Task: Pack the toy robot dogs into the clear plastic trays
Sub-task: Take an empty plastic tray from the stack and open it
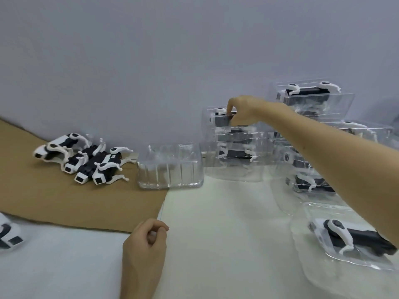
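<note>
Fingers of the right hand [239, 113] are pinching a dog [220, 121] by its black body, with the thumb lying on top and the arm stretching in from the right. That dog is sitting in the topmost tray of the middle stack [235, 156], whose lower trays are each holding a dog. Whether it is fully seated I cannot tell through the clear plastic.

The left hand [144, 244] is resting low on the table [216, 223], its fingers curling in against the thumb and holding nothing visible. Just beside it, a corner of the cardboard [54, 201] is lying flat on the table.

Loose dogs [86, 160], four or so, are lying heaped together on the cardboard near the wall [151, 61]. An empty tray [170, 169] is standing between that heap and the middle stack, overlapping the cardboard's edge. A right stack [313, 100] of filled trays is rising behind the right forearm. A near tray [323, 262] is lying at the lower right, holding one dog on its side. A stray dog [8, 234] is showing partly at the left edge, on the table.
</note>
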`<state>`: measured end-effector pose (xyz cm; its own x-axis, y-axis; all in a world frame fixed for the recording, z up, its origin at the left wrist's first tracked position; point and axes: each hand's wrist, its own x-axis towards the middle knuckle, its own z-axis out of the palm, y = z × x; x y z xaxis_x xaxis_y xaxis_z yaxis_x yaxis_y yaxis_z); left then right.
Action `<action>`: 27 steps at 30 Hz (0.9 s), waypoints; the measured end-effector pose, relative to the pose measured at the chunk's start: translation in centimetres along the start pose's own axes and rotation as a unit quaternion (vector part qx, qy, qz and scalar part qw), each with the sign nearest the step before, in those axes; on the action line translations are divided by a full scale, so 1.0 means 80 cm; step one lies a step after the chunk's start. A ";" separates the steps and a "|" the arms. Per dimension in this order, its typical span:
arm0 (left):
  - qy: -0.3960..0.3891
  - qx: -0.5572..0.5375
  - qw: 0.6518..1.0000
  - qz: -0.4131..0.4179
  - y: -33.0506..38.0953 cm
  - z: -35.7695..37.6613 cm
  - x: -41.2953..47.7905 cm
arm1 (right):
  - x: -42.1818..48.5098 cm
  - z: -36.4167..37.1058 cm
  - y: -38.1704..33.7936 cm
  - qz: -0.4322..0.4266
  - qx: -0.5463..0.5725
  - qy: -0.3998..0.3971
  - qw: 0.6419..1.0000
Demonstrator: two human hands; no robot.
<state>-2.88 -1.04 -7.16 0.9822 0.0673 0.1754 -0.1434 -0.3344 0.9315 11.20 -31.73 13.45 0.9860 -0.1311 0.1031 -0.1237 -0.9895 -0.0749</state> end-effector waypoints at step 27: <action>0.018 -0.182 0.982 -0.041 0.006 -0.012 0.001 | -0.159 0.186 -0.168 -0.157 0.186 0.169 0.955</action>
<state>-3.02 -0.30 -6.37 0.9882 0.1162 0.0997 -0.1039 0.0308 0.9941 2.01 -15.89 -1.62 0.8680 0.0933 0.4878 0.2814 -0.9017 -0.3283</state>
